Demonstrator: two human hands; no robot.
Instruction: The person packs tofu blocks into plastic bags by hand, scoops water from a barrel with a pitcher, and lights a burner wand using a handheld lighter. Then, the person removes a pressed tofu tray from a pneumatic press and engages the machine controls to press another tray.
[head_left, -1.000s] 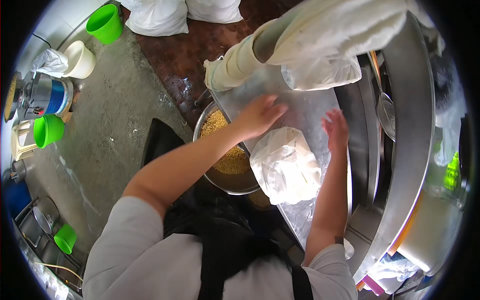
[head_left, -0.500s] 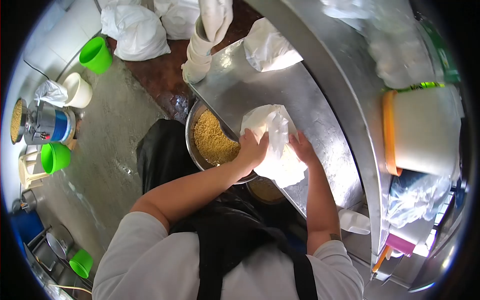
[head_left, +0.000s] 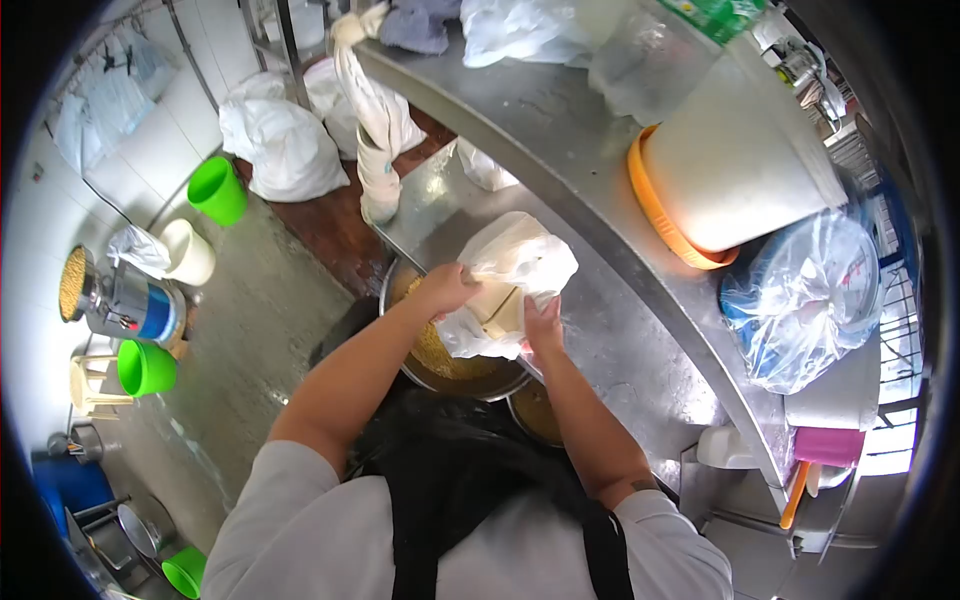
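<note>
We held a crinkled, translucent white plastic bag (head_left: pixel 515 275) just above the round steel bowl (head_left: pixel 452 375) of small yellow grains. Our left hand (head_left: pixel 445 290) was closed, pinching the bag's upper edge over the bowl; our right hand (head_left: pixel 543 325) gripped its lower side from beneath, fingers curled. Beside the bowl ran the dull, scuffed steel surface (head_left: pixel 620 345).

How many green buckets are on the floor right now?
3: one green bucket near the white sacks, one below the grinder, one at the bottom edge. Others may be hidden.
</note>
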